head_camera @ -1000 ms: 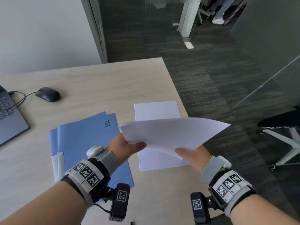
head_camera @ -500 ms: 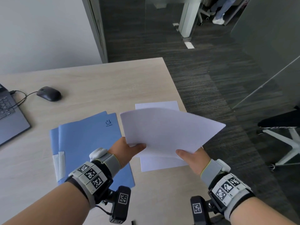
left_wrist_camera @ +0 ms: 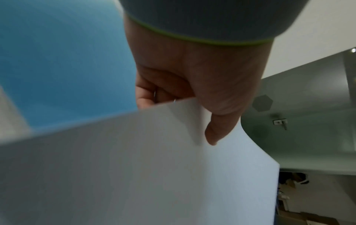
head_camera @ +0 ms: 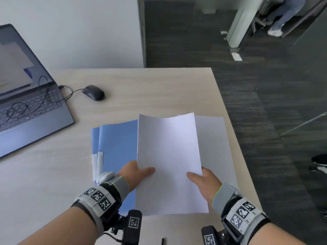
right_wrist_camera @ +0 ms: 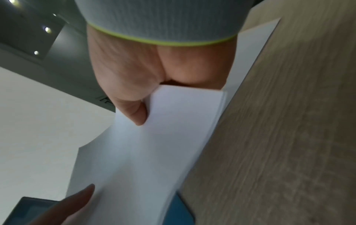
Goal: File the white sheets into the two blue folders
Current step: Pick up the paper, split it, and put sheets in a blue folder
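Observation:
I hold a thin stack of white sheets (head_camera: pixel 168 161) upright-lengthwise above the desk, long side pointing away from me. My left hand (head_camera: pixel 136 172) pinches its left edge, thumb on top (left_wrist_camera: pixel 217 130). My right hand (head_camera: pixel 203 179) pinches the right edge, thumb on top (right_wrist_camera: pixel 133 111). The held sheets (left_wrist_camera: pixel 154 175) (right_wrist_camera: pixel 163 144) fill both wrist views. Two blue folders (head_camera: pixel 115 144) lie stacked and closed on the desk, partly under the held sheets. More white sheets (head_camera: pixel 214 147) lie flat on the desk to the right, near its edge.
An open laptop (head_camera: pixel 26 110) sits at the left with a cable across its keys. A black mouse (head_camera: pixel 93 92) lies behind the folders. The desk (head_camera: pixel 159 89) ends at the right above dark carpet. A person's legs (head_camera: pixel 281 16) show far back.
The held sheets have turned from lying crosswise to pointing away from me and moved left over the folders. My head has turned left, bringing the laptop into view.

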{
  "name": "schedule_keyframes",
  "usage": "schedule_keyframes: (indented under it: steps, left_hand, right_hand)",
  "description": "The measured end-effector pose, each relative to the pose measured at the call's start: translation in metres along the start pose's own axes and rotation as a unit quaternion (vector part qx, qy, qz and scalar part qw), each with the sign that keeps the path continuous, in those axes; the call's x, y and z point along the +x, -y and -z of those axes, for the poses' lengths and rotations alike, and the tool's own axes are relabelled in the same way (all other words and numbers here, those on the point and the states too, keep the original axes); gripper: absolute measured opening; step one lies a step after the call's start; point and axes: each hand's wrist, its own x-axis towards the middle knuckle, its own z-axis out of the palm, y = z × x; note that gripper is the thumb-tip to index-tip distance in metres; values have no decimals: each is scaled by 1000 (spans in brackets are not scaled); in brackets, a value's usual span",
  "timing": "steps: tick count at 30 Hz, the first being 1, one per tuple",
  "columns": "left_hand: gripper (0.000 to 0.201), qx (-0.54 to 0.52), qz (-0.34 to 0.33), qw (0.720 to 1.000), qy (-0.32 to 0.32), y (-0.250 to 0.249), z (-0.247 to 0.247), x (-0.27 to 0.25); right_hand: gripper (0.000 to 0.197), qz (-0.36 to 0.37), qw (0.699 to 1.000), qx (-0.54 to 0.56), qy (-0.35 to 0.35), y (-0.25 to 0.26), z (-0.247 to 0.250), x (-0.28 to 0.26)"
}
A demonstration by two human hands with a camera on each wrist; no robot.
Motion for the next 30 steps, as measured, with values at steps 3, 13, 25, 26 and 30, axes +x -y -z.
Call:
schedule_keyframes:
  steps: [3, 13, 25, 26, 30]
  left_hand:
    - [22, 26, 3, 998, -54, 25, 16, -1]
    - [50, 76, 18, 967, -244, 89, 74, -18]
    - [63, 21, 72, 982, -175, 87, 86, -4]
    - [64, 33, 70, 983, -165, 90, 88, -4]
    - [68, 3, 61, 991, -123, 98, 97, -3]
  right_hand:
    - [20, 7, 1000, -20, -13, 6, -13, 6]
    - [21, 14, 994, -100, -41, 11, -63, 31]
    - [17, -43, 987, -155, -7, 13, -99, 28]
    - [17, -44, 986, -158, -5, 14, -99, 28]
    - [18, -38, 987, -157, -2, 14, -100, 27]
